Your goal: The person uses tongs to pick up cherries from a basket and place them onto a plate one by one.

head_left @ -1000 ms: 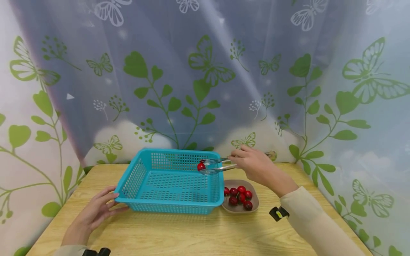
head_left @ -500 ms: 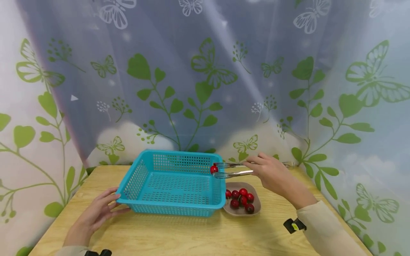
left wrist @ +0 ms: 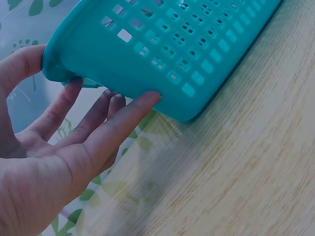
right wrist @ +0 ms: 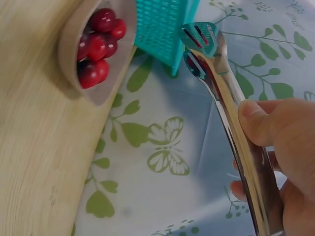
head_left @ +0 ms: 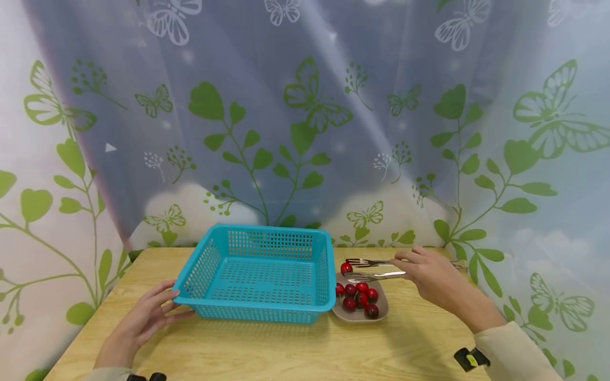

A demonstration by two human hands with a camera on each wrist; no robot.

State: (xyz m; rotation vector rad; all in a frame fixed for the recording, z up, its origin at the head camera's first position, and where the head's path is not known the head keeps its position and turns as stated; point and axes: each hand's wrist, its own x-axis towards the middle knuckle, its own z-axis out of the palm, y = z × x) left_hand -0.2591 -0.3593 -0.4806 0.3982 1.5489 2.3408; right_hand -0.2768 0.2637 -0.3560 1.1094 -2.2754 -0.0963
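Note:
A teal plastic basket (head_left: 257, 309) with perforated walls stands on the table. At its left front corner is my left hand (head_left: 140, 320); the left wrist view shows the thumb (left wrist: 130, 115) on the side wall and a finger at the rim. My right hand (head_left: 433, 278) grips metal tongs (head_left: 381, 275) whose slotted ends hold a red cherry (head_left: 346, 268) above the back of a beige dish (head_left: 357, 319). Several dark red cherries (head_left: 361, 300) lie in that dish, right beside the basket. From the right wrist, the tong ends (right wrist: 199, 39) mostly hide the held cherry.
The wooden table (head_left: 267, 349) runs back to a hanging cloth (head_left: 257, 201) printed with butterflies and leaves, which also closes off both sides. Black straps (head_left: 472, 360) sit at the wrists.
My right hand has moved right and down with the tongs and the cherry, from over the basket's right side to above the dish. My left hand stays at the basket corner.

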